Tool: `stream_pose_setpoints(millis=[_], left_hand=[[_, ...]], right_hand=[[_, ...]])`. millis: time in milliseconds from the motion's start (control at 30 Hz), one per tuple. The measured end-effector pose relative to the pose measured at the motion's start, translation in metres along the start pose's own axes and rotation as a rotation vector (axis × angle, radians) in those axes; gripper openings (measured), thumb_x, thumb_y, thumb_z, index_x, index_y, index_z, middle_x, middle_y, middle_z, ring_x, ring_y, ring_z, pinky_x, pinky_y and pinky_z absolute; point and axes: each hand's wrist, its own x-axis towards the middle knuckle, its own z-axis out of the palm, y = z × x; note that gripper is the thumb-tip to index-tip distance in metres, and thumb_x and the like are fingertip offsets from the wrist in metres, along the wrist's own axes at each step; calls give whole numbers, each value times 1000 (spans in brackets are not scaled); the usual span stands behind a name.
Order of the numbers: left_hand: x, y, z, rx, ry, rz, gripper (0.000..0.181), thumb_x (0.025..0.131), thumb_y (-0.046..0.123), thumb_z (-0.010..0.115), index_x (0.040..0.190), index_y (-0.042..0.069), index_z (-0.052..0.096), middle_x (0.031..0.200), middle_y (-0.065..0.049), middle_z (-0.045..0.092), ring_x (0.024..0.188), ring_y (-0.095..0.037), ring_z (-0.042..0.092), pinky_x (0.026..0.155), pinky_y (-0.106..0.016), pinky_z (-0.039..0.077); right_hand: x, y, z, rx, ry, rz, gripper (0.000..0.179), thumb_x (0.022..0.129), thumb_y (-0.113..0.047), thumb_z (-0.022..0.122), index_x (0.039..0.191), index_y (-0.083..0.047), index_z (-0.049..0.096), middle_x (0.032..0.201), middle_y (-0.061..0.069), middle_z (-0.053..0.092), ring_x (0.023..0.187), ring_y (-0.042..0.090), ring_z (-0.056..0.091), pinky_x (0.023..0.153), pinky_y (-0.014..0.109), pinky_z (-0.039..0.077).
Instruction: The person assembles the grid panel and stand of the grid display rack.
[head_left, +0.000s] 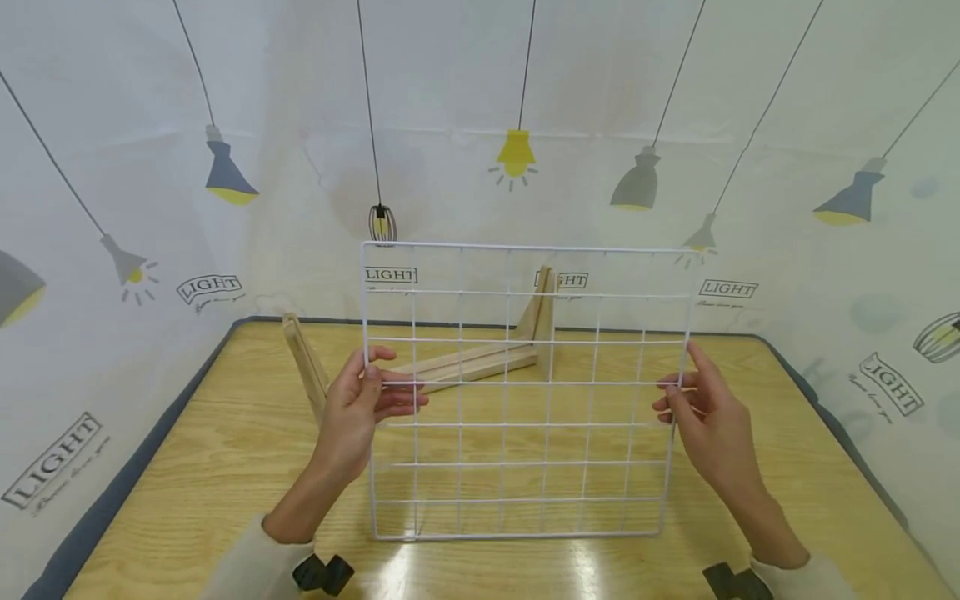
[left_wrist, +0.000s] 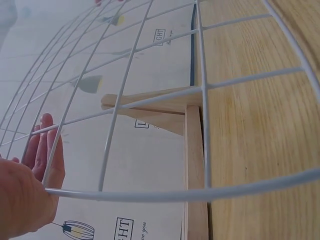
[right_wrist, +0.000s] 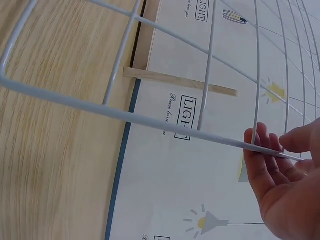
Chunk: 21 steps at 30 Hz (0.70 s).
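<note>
A white wire grid panel (head_left: 525, 247) stands upright between both hands, facing me. My left hand (head_left: 352, 417) holds its left side bar, thumb on the near side and fingers reaching behind the wires. At the right side bar, my right hand (head_left: 712, 421) pinches the wire between thumb and fingers. In the left wrist view the left hand (left_wrist: 30, 195) is partly cut off by the frame. The right wrist view shows the right hand (right_wrist: 287, 185) with its fingers around the edge wire.
Behind the grid, a wooden frame (head_left: 480, 364) with a long rail and raised ends (head_left: 306, 358) lies on the wood-grain table (head_left: 210, 450). White cloth (head_left: 450, 83) printed with lamps and the word LIGHT surrounds the table at the back and sides.
</note>
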Motion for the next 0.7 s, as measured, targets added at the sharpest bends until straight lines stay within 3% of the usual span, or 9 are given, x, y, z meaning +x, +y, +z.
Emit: stream_pose_setpoints(millis=[100,167,233,333,367,500,600,700], left_hand=[[0,0,1,2,3,20,25,109,26,32,123,10,46,96,-3,75,83,-19,75,74,-34,61],[1,1,1,0,2,35,24,109,24,32,122,10,46,96,-4,75,84,-19,75,74,-33,61],[1,1,2,-1,-1,49,23,109,23,32,122,10,46,96,-3,75,84,-20,75,74,-33,61],[1,2,2,-1,-8,76,21,110,16,30,121,10,46,96,-2,75,85,-20,75,74,-32,60],[1,2,3,0,-11,85,21,110,14,29,121,10,46,96,0,75,84,-19,74,74,-32,60],[2,2,3,-1,-7,105,22,109,11,29,121,9,47,95,2,75,84,-20,75,74,-32,61],[2,1,3,-7,-4,116,20,109,17,33,122,10,47,95,1,75,84,-21,75,74,-34,61],[4,1,3,-11,-3,133,22,108,24,36,121,10,47,96,-2,75,85,-21,75,76,-39,60]], right_hand=[[0,-2,1,-25,24,4,66,93,11,57,152,-8,38,94,-22,61,74,-11,64,63,13,55],[0,-3,2,-28,39,5,65,93,11,57,152,-8,38,95,-11,67,76,-11,64,64,11,54],[0,-2,3,-42,58,6,65,93,10,57,153,-9,38,96,-10,67,77,-11,64,65,10,54],[0,-2,4,-68,76,0,65,94,8,57,153,-8,37,99,7,71,80,-12,63,66,8,52],[0,-2,4,-84,80,4,64,94,7,57,153,-9,37,100,7,71,81,-13,61,67,7,51],[0,-5,5,-149,92,8,65,95,2,59,154,-9,35,113,19,69,91,-17,55,74,1,45],[0,-9,7,-161,100,28,71,95,-1,60,157,-13,28,130,18,63,108,0,59,83,1,42],[-1,-13,11,-138,107,46,79,95,-4,61,160,-18,17,148,14,47,129,22,51,93,3,37]])
